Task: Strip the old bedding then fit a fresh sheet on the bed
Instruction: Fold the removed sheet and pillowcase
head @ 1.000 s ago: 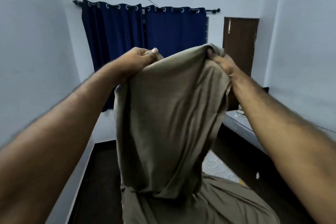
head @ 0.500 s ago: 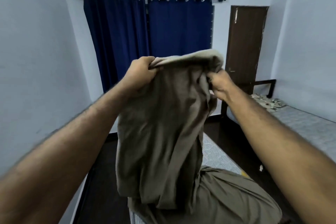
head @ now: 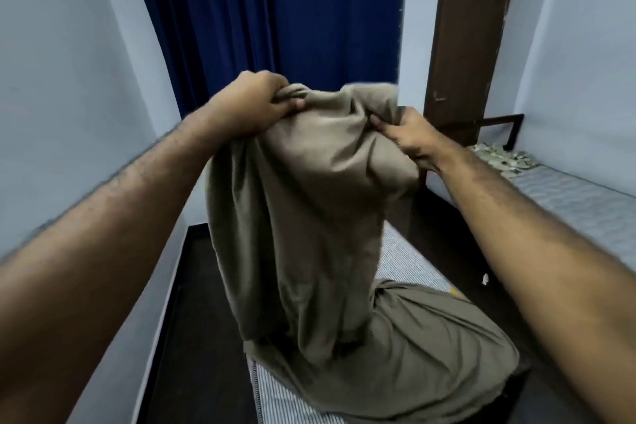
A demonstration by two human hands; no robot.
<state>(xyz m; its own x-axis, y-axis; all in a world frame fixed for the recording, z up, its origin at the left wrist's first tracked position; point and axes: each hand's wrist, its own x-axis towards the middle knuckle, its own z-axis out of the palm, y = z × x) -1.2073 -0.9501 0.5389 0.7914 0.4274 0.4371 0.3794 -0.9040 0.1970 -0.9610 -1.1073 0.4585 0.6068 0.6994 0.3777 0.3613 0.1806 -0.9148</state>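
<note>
Since a second ago both hands have dropped from above the curtain's lower half to mid-frame, and the right hand [head: 409, 138] has regripped lower, bunching the olive sheet [head: 309, 217]. The left hand [head: 254, 103] has its fingers curled tight on the top edge; the right fingers pinch a fold. The sheet hangs at centre frame, its tail pooled on the striped mattress [head: 409, 262] at lower centre. Probably it is being gathered or sorted for its edge; motion blur hides which. No writing is legible anywhere.

Dark blue eyelet curtains [head: 275, 17] hang beside a brown wooden door [head: 471, 38]; pale blue walls [head: 69, 79] enclose dark flooring [head: 192, 303].
</note>
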